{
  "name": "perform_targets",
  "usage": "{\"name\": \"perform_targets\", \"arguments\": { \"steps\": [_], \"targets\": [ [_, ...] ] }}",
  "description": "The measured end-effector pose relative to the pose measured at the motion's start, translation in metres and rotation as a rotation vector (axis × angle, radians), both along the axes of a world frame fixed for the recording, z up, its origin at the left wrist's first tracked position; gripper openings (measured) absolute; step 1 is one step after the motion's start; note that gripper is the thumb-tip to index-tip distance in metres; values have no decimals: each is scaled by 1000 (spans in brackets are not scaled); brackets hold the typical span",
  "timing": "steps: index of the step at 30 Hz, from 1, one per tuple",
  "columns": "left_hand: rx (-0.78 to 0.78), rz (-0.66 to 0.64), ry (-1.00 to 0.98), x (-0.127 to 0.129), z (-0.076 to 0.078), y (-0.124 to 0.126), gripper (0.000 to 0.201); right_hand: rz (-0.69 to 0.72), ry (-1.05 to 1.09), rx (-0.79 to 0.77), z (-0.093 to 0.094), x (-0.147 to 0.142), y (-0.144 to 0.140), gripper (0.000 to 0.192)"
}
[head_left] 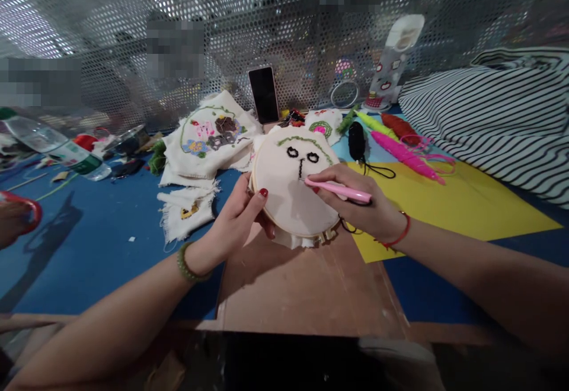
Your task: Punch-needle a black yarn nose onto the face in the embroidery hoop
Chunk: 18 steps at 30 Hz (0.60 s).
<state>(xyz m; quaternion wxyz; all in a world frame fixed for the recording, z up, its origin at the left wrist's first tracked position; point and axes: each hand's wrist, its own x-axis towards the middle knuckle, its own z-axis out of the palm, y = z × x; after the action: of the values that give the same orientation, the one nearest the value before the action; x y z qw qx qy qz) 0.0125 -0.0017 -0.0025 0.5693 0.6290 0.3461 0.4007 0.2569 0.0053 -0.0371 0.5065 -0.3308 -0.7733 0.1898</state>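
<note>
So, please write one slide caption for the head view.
Left hand holds an embroidery hoop; right hand holds a pink punch needle by the black stitching.

One camera, worn on the head, looks forward and down over the table [111,219] from just beyond its near edge. The forearms [124,314] enter at the near left and right; the left hand [242,207] and right hand [362,210] are close, around the centre. The wide view reaches past the table's far side to a perforated metal screen [293,41].
</note>
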Motion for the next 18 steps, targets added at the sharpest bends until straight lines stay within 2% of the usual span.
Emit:
{"name": "perform_targets", "arguments": {
  "steps": [6, 18],
  "targets": [
    [-29, 20, -43, 2, -1, -1, 41, -35, 124, -63, 2, 4, -3, 13],
    [-43, 41, -45, -1, -7, 2, 33, -80, 109, -17, 9, 6, -8, 7]
  ]
}}
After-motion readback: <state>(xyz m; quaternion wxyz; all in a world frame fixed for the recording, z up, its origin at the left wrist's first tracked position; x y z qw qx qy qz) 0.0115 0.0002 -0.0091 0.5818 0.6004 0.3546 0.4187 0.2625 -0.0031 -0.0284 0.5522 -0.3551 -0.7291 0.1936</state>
